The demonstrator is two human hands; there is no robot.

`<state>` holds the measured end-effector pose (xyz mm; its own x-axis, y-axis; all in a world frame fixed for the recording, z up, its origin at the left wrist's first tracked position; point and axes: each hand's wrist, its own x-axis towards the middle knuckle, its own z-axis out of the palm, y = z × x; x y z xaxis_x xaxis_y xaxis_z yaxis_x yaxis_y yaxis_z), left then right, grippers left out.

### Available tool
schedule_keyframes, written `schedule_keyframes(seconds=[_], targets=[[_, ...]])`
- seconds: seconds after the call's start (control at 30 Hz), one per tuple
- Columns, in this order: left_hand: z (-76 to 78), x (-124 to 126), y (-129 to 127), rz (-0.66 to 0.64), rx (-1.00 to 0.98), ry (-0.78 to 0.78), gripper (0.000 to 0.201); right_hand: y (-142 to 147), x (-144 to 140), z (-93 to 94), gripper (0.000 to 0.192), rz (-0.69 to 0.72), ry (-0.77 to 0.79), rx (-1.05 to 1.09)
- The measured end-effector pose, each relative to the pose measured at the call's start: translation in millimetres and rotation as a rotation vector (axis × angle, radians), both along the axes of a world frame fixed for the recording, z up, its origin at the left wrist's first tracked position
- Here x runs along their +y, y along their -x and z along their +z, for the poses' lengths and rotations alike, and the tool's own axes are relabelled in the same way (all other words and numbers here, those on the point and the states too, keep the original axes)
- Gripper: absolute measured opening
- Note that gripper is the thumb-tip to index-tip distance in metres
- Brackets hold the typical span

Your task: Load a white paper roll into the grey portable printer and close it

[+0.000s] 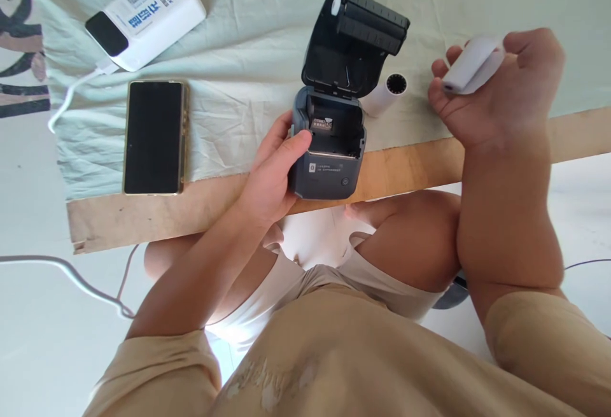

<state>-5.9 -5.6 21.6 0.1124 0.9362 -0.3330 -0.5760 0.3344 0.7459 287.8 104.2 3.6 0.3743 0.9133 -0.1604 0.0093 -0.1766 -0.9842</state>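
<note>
Nearest, the left hand (272,172) clasps the dark printer (329,149) at the surface edge, lid up, bay empty. Right hand (496,86) grips a white paper roll (470,63), held right of the bay, axis slanting.

Printer (329,162): small, dark grey, stood at the bench's near wooden edge, gripped on its left side.
Printer lid (356,38): black, swung open and tilted back; paper bay bare.
Paper roll (470,63): white, held raised, right of printer, well apart from it.
</note>
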Motion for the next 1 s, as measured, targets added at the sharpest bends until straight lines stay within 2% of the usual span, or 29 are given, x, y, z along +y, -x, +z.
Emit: schedule_keyframes(seconds=[0.07,0.1,0.13,0.2,0.27,0.3,0.4,0.53,0.7,0.9,1.0], targets=[[-0.5,-0.2,0.7,0.001,0.005,-0.004,0.01,13.8,-13.5,8.0,0.022,0.014,-0.1,0.012],[-0.8,-0.4,0.8,-0.006,0.013,-0.005,0.011,25.0,-24.0,12.6,0.035,0.054,-0.245,-0.037],[-1.1,-0.5,0.9,-0.013,0.024,-0.002,0.013,38.3,-36.0,17.3,0.047,0.13,-0.407,-0.105],[-1.4,-0.6,0.4,-0.021,0.044,0.007,0.017,67.3,-60.2,25.7,0.055,0.282,-0.715,-0.305],[-1.4,-0.8,-0.6,0.0,0.055,0.008,0.016,93.0,-77.2,30.7,0.061,0.522,-0.842,-0.608],[-1.4,-0.9,-1.2,0.014,0.055,0.0,0.014,103.0,-81.3,31.6,0.06,0.596,-0.888,-0.709],[-1.9,-1.2,-2.4,0.046,0.027,-0.035,0.008,119.2,-78.4,29.1,0.043,0.634,-0.906,-0.785],[-5.0,-0.8,-1.4,0.031,0.004,-0.054,0.013,120.9,-66.9,25.5,0.022,0.606,-0.782,-0.82],[-9.8,0.5,1.0,-0.005,-0.004,-0.076,0.018,119.6,-69.5,25.6,0.021,0.618,-0.744,-0.856],[-14.8,-1.0,1.4,-0.018,0.04,-0.119,0.024,116.7,-74.4,20.0,0.021,0.536,-0.928,-0.895],[-15.8,-2.3,1.6,-0.034,0.017,-0.141,0.026,116.4,-80.2,21.1,0.017,0.557,-1.038,-0.922]])
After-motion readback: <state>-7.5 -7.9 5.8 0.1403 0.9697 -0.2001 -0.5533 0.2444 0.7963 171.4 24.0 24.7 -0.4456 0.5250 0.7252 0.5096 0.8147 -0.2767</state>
